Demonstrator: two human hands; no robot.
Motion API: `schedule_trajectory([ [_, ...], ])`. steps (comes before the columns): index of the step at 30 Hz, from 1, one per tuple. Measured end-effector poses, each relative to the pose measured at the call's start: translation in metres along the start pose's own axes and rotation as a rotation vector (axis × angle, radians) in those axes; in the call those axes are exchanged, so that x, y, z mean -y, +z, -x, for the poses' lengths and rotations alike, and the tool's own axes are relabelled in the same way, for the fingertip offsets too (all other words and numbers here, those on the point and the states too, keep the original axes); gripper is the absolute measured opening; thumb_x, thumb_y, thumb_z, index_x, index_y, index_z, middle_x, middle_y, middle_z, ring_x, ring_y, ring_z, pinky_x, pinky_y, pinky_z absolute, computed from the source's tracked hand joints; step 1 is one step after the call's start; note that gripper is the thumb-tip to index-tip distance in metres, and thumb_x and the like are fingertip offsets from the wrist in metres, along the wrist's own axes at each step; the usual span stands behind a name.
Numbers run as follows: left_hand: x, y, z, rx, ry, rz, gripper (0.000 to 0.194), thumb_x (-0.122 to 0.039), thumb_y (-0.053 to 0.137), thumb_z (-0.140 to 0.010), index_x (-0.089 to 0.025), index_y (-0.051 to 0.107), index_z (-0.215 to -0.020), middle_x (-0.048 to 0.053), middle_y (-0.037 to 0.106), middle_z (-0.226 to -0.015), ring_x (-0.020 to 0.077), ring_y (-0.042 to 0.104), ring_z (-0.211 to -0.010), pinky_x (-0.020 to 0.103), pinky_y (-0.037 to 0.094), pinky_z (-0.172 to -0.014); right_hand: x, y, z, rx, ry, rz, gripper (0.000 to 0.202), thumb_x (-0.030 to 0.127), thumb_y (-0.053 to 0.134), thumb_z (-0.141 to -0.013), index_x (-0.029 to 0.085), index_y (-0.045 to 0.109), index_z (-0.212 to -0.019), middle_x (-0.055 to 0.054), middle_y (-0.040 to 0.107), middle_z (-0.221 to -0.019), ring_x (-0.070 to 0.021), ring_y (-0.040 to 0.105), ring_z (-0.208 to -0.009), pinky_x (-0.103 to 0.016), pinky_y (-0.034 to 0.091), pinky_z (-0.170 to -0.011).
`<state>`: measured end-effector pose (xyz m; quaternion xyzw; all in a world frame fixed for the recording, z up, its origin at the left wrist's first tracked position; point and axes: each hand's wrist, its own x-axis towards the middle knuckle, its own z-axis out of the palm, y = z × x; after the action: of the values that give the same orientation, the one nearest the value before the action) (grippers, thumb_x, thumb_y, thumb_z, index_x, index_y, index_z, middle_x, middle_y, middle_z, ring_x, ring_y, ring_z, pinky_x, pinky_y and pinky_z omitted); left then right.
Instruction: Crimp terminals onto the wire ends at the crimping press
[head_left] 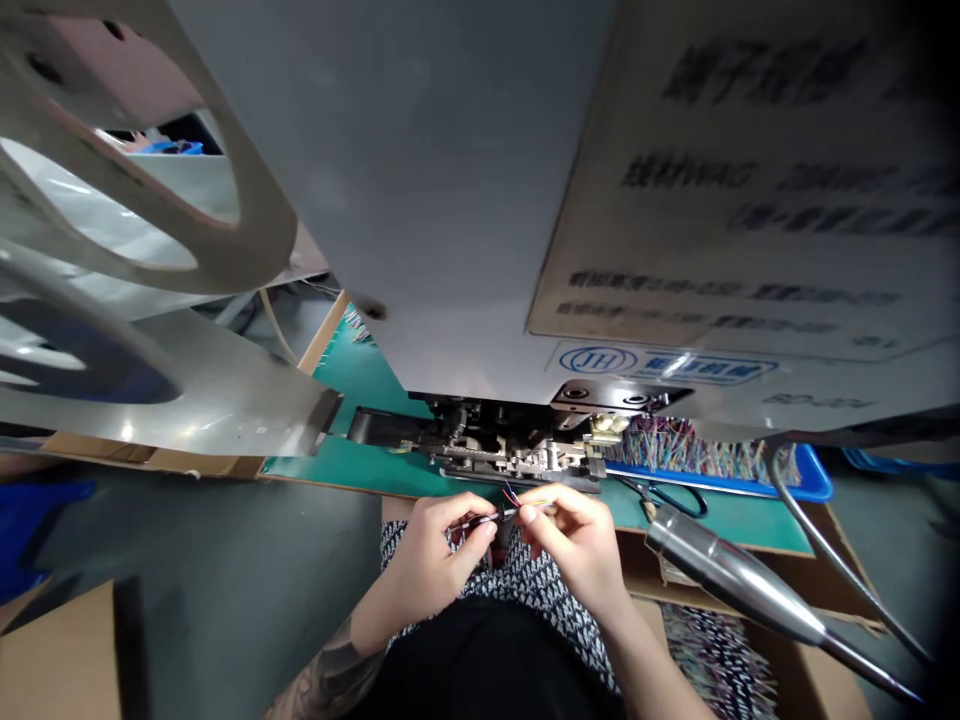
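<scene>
Below the metal crimping mechanism (517, 455), the left hand (442, 555) pinches a thin black cable (487, 519) beside the right hand (574, 540), pinching its thin coloured wires (513, 495).

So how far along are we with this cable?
Looks done: the dark cable has its coloured wires spread apart at the end. In hand: the left hand pinches the cable, the right hand the wires. Probably left: the step at the machine's metal tooling, as the wires sit outside it. I can't tell whether the bundles in the blue tray are finished.
</scene>
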<state>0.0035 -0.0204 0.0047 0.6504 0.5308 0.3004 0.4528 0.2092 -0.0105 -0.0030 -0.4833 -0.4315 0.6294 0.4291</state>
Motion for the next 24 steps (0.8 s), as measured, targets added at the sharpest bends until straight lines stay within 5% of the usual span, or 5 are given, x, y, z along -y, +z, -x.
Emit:
schedule_trajectory([
  [6,0.0,0.004,-0.003,-0.047,0.019,0.098,0.019,-0.028,0.062,-0.103,-0.018,0.074,-0.092,0.005,0.078,-0.08,0.0186,0.071,-0.072,0.031,0.053,-0.069,0.002,0.005,0.0,-0.063,-0.065,0.055,0.025,0.051,0.077,-0.096,0.029,0.075,-0.084,0.0,0.065,-0.059,-0.0208,0.06,-0.048,-0.036,0.052,-0.047],
  [15,-0.001,0.027,-0.015,-0.392,0.323,-0.073,0.012,-0.013,0.06,-0.101,-0.019,0.069,-0.095,0.004,0.076,-0.087,0.0162,0.073,-0.077,0.025,0.056,-0.069,-0.002,0.022,-0.011,-0.377,-0.192,-0.008,0.032,0.045,0.081,-0.092,0.021,0.074,-0.073,0.001,0.064,-0.054,-0.0143,0.055,-0.044,-0.026,0.045,-0.044],
  [24,0.001,0.032,-0.017,-0.485,0.385,-0.138,0.014,-0.007,0.062,-0.099,-0.019,0.067,-0.094,0.003,0.075,-0.087,0.0136,0.07,-0.074,0.021,0.054,-0.065,0.012,0.028,-0.014,-0.411,-0.112,-0.022,0.045,0.05,0.086,-0.087,0.017,0.07,-0.06,0.001,0.063,-0.051,-0.0109,0.05,-0.045,-0.022,0.039,-0.047],
])
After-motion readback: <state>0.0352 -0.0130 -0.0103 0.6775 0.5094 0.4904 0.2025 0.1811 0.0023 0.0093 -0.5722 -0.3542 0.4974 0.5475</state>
